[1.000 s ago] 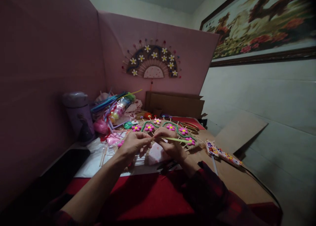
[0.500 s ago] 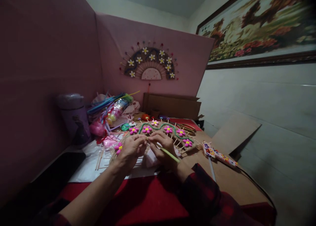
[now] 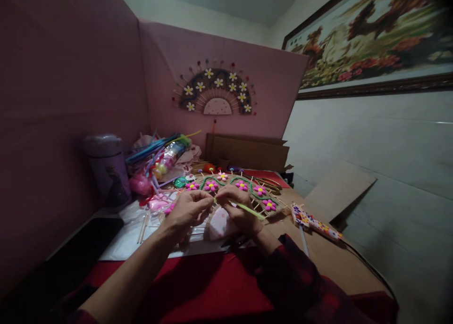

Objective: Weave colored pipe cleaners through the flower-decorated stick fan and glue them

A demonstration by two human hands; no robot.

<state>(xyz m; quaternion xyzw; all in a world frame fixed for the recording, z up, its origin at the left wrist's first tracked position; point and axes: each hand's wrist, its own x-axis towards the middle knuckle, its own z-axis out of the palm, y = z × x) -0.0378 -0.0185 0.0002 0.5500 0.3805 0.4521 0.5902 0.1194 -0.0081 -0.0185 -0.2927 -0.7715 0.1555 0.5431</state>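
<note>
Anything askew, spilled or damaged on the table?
No spill visible. The cardboard at the back looks torn at its lower right end, its edge ragged; the glue gun lies on its side rather than upright.

Dim light, left side darkest, edges stretched, shadows on red cloth (image 3: 212, 279)

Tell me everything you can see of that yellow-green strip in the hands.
The yellow-green strip is thin and pale, perhaps a fuzzy pipe cleaner. The right hand grips it; a tiny bit shows near the fingertips of the left hand, whose hold on it I can't confirm. Its longer part slants down to the right, fairly straight, its end free, in front of the flowered fan. The fingers hide part of it.
</note>
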